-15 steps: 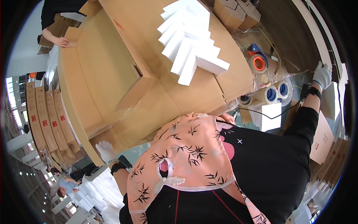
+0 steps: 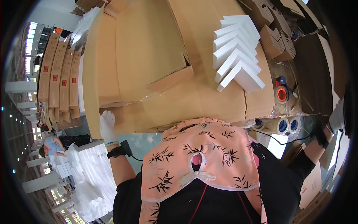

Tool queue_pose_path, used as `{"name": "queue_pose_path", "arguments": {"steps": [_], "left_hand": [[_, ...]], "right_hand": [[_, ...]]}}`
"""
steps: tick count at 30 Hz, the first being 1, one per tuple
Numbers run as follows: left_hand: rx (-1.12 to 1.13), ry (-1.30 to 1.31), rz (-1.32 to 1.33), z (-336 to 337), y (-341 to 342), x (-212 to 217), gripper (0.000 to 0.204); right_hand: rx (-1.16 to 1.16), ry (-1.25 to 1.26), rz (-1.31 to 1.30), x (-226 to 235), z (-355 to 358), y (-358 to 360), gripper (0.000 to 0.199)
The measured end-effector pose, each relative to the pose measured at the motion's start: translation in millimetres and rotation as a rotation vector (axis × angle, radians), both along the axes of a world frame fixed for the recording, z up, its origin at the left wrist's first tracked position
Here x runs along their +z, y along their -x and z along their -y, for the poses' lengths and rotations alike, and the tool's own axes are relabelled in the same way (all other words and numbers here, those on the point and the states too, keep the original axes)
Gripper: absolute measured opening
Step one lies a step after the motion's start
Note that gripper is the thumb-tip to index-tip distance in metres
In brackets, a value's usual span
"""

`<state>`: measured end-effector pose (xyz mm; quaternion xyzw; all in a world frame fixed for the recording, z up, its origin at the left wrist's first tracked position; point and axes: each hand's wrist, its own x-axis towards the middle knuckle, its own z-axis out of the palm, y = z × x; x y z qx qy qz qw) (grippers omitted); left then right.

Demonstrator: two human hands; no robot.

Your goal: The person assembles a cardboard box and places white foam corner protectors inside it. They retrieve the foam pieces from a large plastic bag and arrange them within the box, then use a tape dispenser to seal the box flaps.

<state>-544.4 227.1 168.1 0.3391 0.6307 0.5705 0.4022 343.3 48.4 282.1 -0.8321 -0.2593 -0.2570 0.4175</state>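
Note:
A large cardboard box (image 2: 145, 52) lies on the work surface with its flaps spread. My left hand (image 2: 107, 125), in a white glove, rests at the box's near left corner, its fingers stretched out against the cardboard. At the far right edge, my right hand (image 2: 337, 115) is also white-gloved and beside upright pale sheets or panels (image 2: 334, 143). Its fingers are lost in the dark rim, so what it touches cannot be made out. White L-shaped foam corner pieces (image 2: 238, 48) stand nested in a row on the flat cardboard right of the box.
Right of the foam sit an orange-cored tape dispenser (image 2: 281, 93), blue-cored tape rolls (image 2: 283, 125) and folded cardboard pieces (image 2: 276, 41). A black cable (image 2: 287, 143) crosses a white block. Leaning at left are tall cartons (image 2: 61, 74), with white wrapped stacks (image 2: 93, 179) below and a person (image 2: 54, 145) beyond.
The view has turned, so the box and foam sit further right in it. My right hand has shifted to the far right edge. The co-worker's arm at the box's far left is gone from view.

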Motion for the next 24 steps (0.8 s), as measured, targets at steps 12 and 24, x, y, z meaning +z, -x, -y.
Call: {"name": "queue_pose_path", "arguments": {"steps": [12,24], "left_hand": [[-0.536,-0.351,0.225,-35,-116,95,0.078],[-0.13,-0.351,0.255,-42,-133,144,0.024]], "right_hand": [[1.399,-0.093,-1.07,30,-197,363,0.026],[1.334,0.221,0.607,53,-223,410,0.08]]}}
